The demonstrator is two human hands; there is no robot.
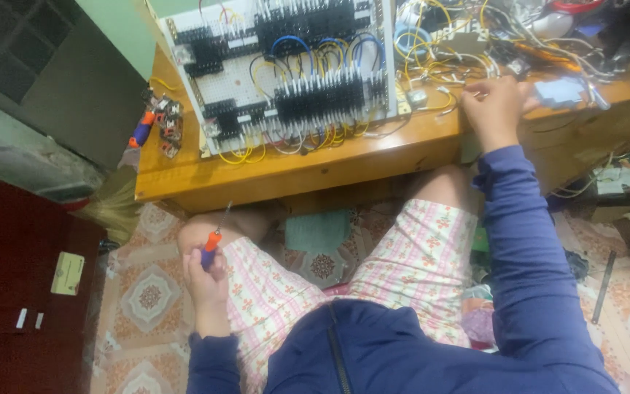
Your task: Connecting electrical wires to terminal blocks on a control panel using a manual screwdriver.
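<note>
A white wiring panel (286,69) with black terminal blocks and blue and yellow wires leans on the wooden table (293,171). My left hand (205,273) rests by my knee and grips a small screwdriver (213,244) with an orange and purple handle, its thin shaft pointing up. My right hand (494,109) reaches onto the table right of the panel, with its fingers pinched in a tangle of yellow and white wires (446,62). What the fingers pinch is too small to make out.
A second orange and blue screwdriver (142,130) and small parts lie at the table's left end. Loose wires and parts cover the table's right side. A dark red cabinet (23,284) stands at left. A ruler (604,286) and clutter lie on the patterned floor at right.
</note>
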